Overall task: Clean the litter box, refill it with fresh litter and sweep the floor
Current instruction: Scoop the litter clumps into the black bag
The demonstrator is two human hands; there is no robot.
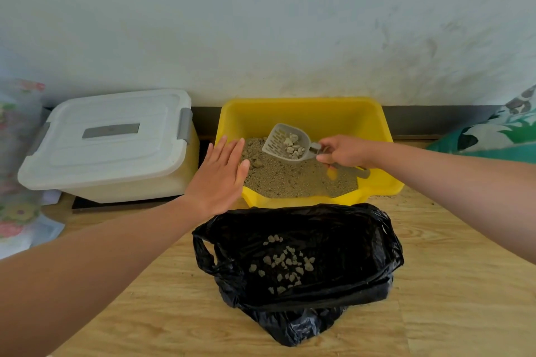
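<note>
Yellow rectangular plastic litter box [304, 116], one in number, stands on the pale wood-grain floor [449, 298] against a white wall. It is partly filled with sandy beige litter [290, 180]. One grey slotted plastic scoop [285, 142] is held above the litter, inside the box, carrying a small heap of pale clumps [293, 145]. The right hand [345, 152] has its fingers curled round the scoop's handle. The left hand [220, 180] is flat, fingers straight and close together, and holds nothing. It lies over the box's left rim; whether it touches the rim cannot be told. One black plastic bag [362, 240] lies open on the floor just in front of the box. A scatter of pale waste clumps [285, 262], too small and overlapping for a sure count, lies in it. One white lidded plastic storage bin [116, 139], with two grey latches, stands to the left of the box. Two patterned cloths show at the edges: a floral one at left [17, 153] and a green one at right [499, 130].
</note>
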